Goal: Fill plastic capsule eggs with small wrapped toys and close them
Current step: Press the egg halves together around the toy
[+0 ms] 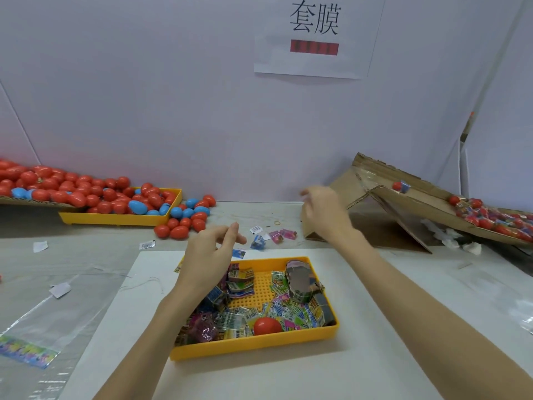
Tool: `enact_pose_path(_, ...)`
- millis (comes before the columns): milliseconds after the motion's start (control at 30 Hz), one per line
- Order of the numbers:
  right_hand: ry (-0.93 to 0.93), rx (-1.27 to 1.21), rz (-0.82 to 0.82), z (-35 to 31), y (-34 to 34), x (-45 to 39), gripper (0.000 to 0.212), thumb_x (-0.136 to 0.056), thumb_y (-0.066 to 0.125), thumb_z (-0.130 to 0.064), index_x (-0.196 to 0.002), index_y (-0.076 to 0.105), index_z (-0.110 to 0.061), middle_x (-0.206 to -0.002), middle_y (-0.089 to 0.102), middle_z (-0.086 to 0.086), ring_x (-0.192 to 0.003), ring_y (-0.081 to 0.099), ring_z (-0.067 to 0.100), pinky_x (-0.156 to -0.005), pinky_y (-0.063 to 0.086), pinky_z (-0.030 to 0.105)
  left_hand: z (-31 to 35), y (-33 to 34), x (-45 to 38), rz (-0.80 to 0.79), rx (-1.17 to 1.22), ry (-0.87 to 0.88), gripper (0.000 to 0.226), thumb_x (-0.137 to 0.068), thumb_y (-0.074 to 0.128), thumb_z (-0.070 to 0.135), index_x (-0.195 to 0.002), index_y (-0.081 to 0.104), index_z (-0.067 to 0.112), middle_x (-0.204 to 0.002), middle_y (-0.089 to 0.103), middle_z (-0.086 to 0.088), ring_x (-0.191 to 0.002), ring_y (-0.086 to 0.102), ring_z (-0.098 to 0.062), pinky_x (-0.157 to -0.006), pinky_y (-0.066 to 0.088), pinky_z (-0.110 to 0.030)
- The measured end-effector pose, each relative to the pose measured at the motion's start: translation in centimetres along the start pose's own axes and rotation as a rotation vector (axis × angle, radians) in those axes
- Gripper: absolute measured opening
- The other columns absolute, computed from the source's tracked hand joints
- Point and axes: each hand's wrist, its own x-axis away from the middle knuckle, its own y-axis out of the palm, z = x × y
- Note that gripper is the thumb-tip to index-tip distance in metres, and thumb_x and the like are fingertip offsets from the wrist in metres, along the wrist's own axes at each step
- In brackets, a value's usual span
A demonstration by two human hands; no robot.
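Plastic bags: clear, flat on table far left, 1 w/ colourful printed strip at its near end.
Egg pile: red capsule eggs w/ a few blue, heaped on a cardboard sheet at back left, spilling into the far tray.
Far tray: yellow, against the wall, holds red + blue eggs.
Loose eggs: red + blue, on table just right of far tray.
Left hand: raised over near tray's left end, fingers loosely curled, tips apart, nothing held.
Near tray: yellow, perforated floor, on a white sheet in front of the person.
Wrapped toys: many small printed packets scattered in near tray, thickest along front + left.
Red egg: closed, lying in near tray at front edge, among packets.
Stray packets: a few wrapped toys + small paper slips on table beyond near tray, between the 2 hands.
Right hand: lifted toward the ramp, blurred; fingers look spread + relaxed, nothing seen in them.
Cardboard ramp: propped at back right, sloping down to the right.
Filled eggs: red, w/ printed sleeves, gathered at ramp's low end; 1 more higher on the slope.
Wall sign: white paper, 2 black characters over a red bar.
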Motion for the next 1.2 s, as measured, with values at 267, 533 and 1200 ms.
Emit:
enact_pose_path(267,-0.12,-0.196,-0.4,-6.1,6.7,-0.8,0.043,-0.107,0.051,-0.011,-0.149,0.052,-0.02,-0.15,0.056,0.008,-0.136,0.053,0.029,-0.111,0.044,0.042,-1.7,-0.3,-0.3,-0.034,-0.31,-0.074,0.034,-0.106,0.052,0.033,-0.105,0.078,0.01,-0.105,0.075,0.0,-0.103,0.064,-0.016,-0.082,0.05,-0.032)
enact_pose_path(533,-0.359,-0.204,-0.498,-16.7,10.4,-4.1,0.033,-0.091,0.074,-0.02,-0.124,0.07,-0.015,-0.123,0.063,0.01,-0.107,0.059,0.025,-0.088,0.046,0.033,-2.9,-0.7,-0.5,-0.045,-0.431,-0.191,0.026,-0.105,0.048,0.017,-0.115,0.071,0.012,-0.124,0.062,-0.012,-0.118,0.044,-0.032,-0.096,0.039,-0.041)
enact_pose_path(1200,-0.152,-0.663,-0.133,-8.8,-0.9,9.0,0.036,-0.082,0.087,-0.019,-0.105,0.062,-0.014,-0.1,0.068,-0.004,-0.092,0.066,0.008,-0.081,0.057,0.023,1.0,-0.7,0.2,-0.281,0.248,-0.124,0.019,-0.089,0.078,0.047,-0.093,0.076,0.029,-0.083,0.078,0.01,-0.073,0.072,-0.001,-0.061,0.054,-0.014)
